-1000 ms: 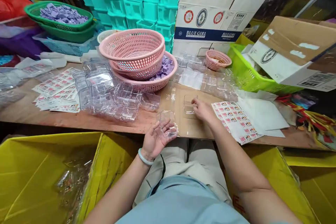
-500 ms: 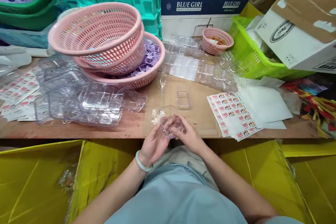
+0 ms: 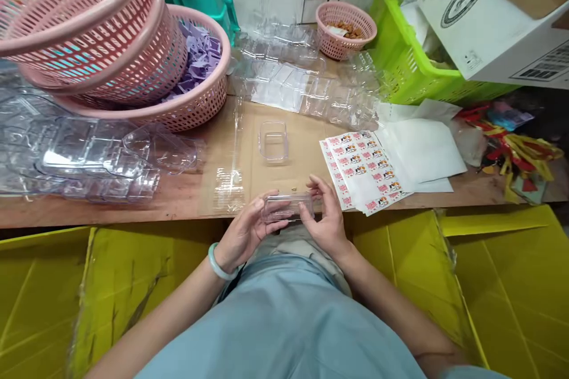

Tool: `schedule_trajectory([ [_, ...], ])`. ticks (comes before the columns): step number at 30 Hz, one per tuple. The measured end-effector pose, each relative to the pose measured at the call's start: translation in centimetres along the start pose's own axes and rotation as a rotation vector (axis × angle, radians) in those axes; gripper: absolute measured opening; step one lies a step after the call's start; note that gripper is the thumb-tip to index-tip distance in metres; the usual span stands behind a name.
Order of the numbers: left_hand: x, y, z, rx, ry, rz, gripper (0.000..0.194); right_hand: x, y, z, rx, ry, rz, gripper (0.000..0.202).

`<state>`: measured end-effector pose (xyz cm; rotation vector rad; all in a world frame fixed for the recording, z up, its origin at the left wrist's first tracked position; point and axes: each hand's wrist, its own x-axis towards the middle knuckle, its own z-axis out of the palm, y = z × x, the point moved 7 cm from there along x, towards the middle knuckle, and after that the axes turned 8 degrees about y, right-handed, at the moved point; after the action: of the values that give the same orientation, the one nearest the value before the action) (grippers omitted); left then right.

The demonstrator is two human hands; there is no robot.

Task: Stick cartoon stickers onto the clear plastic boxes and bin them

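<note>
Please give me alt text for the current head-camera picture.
A person's left hand and right hand hold a clear plastic box at the near edge of a table. Beyond sits a second clear container, with sticker sheets to its right and pink baskets to its left.

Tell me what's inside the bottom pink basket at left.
Purple pieces show along the right side of the bottom pink basket. The stacked pink baskets above hide the rest, including whatever lies directly beneath them.

From over here it's just one head-worn cam, pointing forward and kinda steeply down, close above the blue shirt (image 3: 293, 320), workbench (image 3: 180, 196) just ahead.
</note>
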<state>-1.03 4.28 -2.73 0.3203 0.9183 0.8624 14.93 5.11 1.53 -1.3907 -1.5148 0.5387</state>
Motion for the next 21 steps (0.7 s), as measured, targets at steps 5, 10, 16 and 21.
schedule_trajectory([
  [5, -0.8, -0.8, -1.0, 0.029, 0.095, -0.04, 0.043, -2.2, 1.9, 1.7, 0.15, -0.185, 0.143, 0.042],
  [10, -2.0, -1.1, -2.0, 0.036, 0.138, -0.081, 0.048, -2.8, 1.1, 2.5, 0.121, -0.197, 0.094, 0.042],
  [16, -2.9, -0.3, -2.8, 0.243, 0.046, 0.005, 0.068, -3.2, 0.5, 3.2, 0.237, -0.214, 0.065, 0.041],
  [21, -4.0, 2.1, -2.4, 0.433, 0.057, 0.351, 0.101, -4.0, 2.6, 5.0, 0.534, -0.339, 0.379, 0.07],
])
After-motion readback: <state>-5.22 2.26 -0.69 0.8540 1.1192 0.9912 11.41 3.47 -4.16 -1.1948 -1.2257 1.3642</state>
